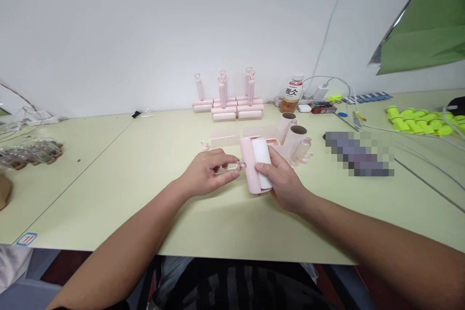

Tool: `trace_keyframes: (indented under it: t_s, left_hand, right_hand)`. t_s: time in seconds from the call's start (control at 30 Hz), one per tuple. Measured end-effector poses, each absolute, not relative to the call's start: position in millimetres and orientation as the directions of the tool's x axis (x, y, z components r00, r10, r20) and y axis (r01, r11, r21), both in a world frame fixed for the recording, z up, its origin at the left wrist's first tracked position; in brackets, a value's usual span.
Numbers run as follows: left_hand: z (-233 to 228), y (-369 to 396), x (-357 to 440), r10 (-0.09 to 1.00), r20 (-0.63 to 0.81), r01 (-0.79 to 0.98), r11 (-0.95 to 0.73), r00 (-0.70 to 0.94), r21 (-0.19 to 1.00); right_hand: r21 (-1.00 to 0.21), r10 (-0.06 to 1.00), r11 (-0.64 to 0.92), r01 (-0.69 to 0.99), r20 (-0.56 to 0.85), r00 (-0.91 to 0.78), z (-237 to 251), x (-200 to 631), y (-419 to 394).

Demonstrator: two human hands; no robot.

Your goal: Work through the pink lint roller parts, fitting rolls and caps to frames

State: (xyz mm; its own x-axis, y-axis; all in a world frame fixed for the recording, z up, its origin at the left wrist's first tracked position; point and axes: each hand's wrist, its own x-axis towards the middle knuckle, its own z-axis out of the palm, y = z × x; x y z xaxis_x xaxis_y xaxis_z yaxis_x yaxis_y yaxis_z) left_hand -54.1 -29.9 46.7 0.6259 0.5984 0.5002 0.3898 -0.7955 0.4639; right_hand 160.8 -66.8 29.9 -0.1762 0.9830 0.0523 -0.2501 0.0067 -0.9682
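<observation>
My left hand (203, 172) pinches a clear handle (234, 167) between thumb and fingers. The handle's narrow end points at the side of a pink lint roller head (250, 169) and meets or nearly meets it; I cannot tell which. Gripping that head from the right is my right hand (288, 184), its thumb lying on the white roll (262, 155) in the pink casing. Just behind my hands are a translucent cover (225, 136), a small heart-shaped loop piece (204, 146), an upright paper roll (298, 140) and a loose clear pink handle (301, 152).
Several pink lint rollers (224, 112) with upright handles stand by the wall. Right of them are a drink bottle (291, 94) and white cables (350, 87). Yellow-green pieces (417, 121) lie far right, near a blurred dark object (358, 155). Wrapped items (31, 152) lie left.
</observation>
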Motion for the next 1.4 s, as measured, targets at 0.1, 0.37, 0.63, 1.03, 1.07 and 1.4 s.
trace_keyframes:
  t_s: [0.1,0.37,0.63,1.03,1.07,1.4]
  left_hand:
    - [46.7,-27.9,-56.0,0.595,0.492,0.418,-0.801,0.635,0.429]
    - [48.2,-26.8,-57.4,0.604,0.438,0.47,-0.795,0.665,0.383]
    - [49.3,-30.7,-57.7,0.592,0.435,0.478,-0.805,0.678,0.351]
    - [34.4,-46.5,-37.0,0.583,0.472,0.041,-0.656,0.662,0.754]
    - [34.3,-44.3,-38.4,0.575,0.488,0.044,-0.675,0.656,0.737]
    - [23.6,32.4,-86.7,0.918,0.312,0.837,-0.362,0.243,0.411]
  right_hand:
    - [-0.984,0.987,-0.013,-0.179,0.016,-0.161,28.7,160.9,-65.8]
    - [-0.994,0.98,-0.109,0.03,-0.113,-0.164,35.5,157.6,-73.3]
    - [-0.988,0.96,-0.15,-0.019,-0.142,-0.241,37.4,151.0,-79.2]
    - [-0.821,0.611,-0.486,-0.3,-0.074,-0.788,46.5,156.1,-86.3]
    - [-0.813,0.602,-0.507,-0.285,-0.097,-0.793,45.1,156.0,-85.3]
    - [-0.831,0.663,-0.462,-0.31,-0.092,-0.743,16.7,160.1,-72.0]
